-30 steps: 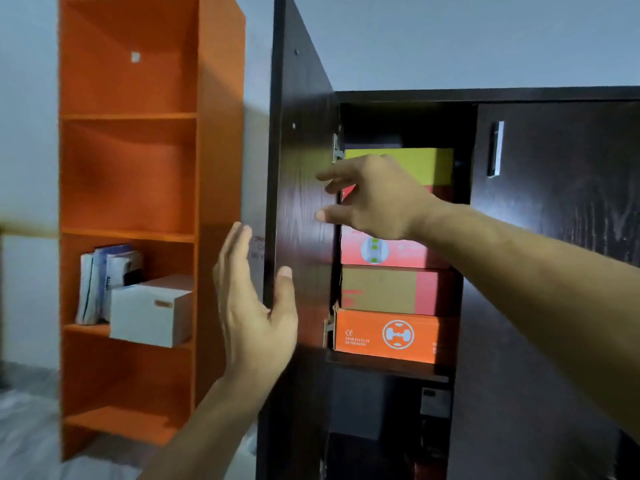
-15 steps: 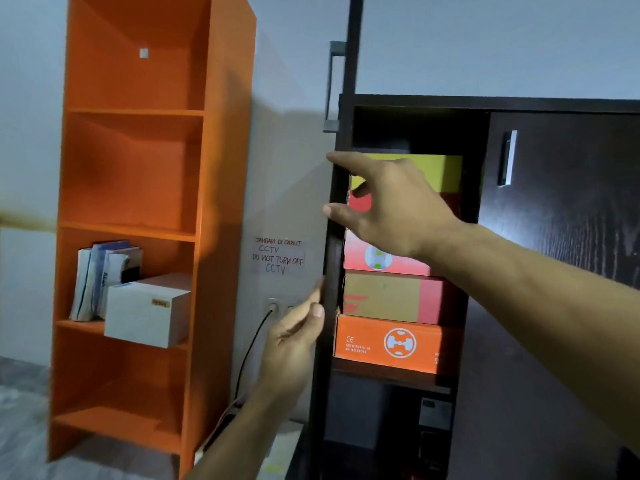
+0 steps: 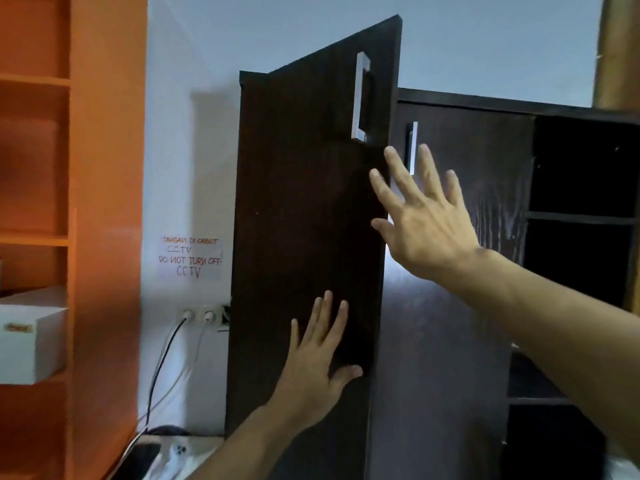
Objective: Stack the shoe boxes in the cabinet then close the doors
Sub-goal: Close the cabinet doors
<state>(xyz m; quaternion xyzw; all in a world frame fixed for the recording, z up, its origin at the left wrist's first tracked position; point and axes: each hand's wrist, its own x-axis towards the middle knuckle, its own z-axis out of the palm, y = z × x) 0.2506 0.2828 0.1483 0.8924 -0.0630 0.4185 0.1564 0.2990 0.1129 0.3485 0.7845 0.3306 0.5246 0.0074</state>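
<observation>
Swung nearly shut since 0.5 s ago, left door (image 3: 304,237) now hides the shoe boxes. Left hand (image 3: 317,362) and right hand (image 3: 424,220) press flat, fingers spread. Stiff, light panel; push near its free edge.

You have two dark wooden cabinet doors (image 3: 308,237) (image 3: 460,237), two silver bar handles (image 3: 360,98) (image 3: 412,147), two white wall plugs (image 3: 187,315) (image 3: 208,316), one white cardboard box (image 3: 31,341) and one handwritten paper notice (image 3: 189,257).

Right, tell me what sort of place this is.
Probably an office back room or storeroom. A handwritten wall note says not to turn off the CCTV, above plugged-in sockets. An orange shelf unit stands beside the dark cabinet, whose door both hands push.
</observation>
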